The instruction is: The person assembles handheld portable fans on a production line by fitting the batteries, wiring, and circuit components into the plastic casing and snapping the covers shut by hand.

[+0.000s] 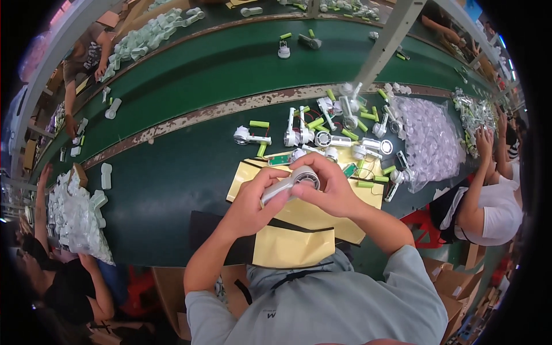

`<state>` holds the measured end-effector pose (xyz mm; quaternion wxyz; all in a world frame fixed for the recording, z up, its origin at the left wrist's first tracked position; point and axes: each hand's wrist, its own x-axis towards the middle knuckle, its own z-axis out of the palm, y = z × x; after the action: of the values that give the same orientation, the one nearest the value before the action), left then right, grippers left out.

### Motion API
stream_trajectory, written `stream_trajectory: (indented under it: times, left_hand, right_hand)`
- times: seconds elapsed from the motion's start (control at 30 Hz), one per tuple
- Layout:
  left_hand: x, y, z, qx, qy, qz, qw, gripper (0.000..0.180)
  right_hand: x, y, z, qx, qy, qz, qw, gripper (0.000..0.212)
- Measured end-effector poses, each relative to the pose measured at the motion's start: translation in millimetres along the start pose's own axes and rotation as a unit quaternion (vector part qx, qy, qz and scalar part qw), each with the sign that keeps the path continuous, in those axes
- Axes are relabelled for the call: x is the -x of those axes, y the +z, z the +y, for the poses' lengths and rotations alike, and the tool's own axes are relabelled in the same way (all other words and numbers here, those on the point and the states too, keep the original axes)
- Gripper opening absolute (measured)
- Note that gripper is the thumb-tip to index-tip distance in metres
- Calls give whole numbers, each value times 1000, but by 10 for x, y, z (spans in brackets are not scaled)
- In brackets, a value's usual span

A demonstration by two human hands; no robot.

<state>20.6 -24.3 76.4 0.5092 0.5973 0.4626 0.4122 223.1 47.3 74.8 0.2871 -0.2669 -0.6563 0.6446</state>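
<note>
Both my hands are closed on a small white handheld fan (303,174), held over the near side of the bench. My left hand (248,202) wraps round its handle, while my right hand (332,188) grips the round head with thumb and fingers. Below lies a yellow sheet (310,217) with black edges. Just beyond my fingers are a green circuit board (280,160), a white fan part (241,135) and several more fan parts wired to green cylindrical batteries (259,124).
A clear bag of pale round parts (426,138) stands at right, a bag of white casings (75,215) at left. Beyond a chipped ledge (213,109) runs a green belt (230,63) with scattered parts. A pale post (391,43) rises there. Co-workers sit on both sides.
</note>
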Motion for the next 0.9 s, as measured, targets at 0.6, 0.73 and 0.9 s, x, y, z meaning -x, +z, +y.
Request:
stream_trajectory:
  times: [0.6,0.73,0.9]
  left_hand:
    - [22,45,-298,105,65,31,992,75]
    - [39,55,-337,85,75,38,993,76]
    - [26,86,-311,123,86,63,987,73]
  right_hand:
    - [-446,159,75,128,-178,37,975,44]
    - [-435,164,43,137,-172,26,975,48]
    - [-420,172,11,138,-180,31,973,51]
